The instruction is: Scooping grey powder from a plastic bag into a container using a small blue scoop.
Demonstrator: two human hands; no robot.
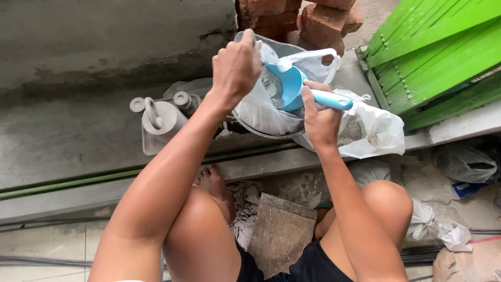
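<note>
1. We see a green wooden panel (438,52) at the top right, lying tilted beside a stack of red bricks (313,21).
2. A grey plastic jug (159,122) w/ caps stands on the concrete ledge (62,136), just left of the left forearm.
3. A clear plastic bag (261,112) sits in a grey bucket (289,49); a second white bag (376,130) w/ grey powder lies just right of it.
4. Our left hand (236,68) is closed on the bag's rim, holding it up and open.
5. Our right hand (319,121) is closed around the handle of a blue scoop (292,86).
6. The scoop is at the bag's mouth, approx. between both hands, carrying grey powder (271,83).
</note>
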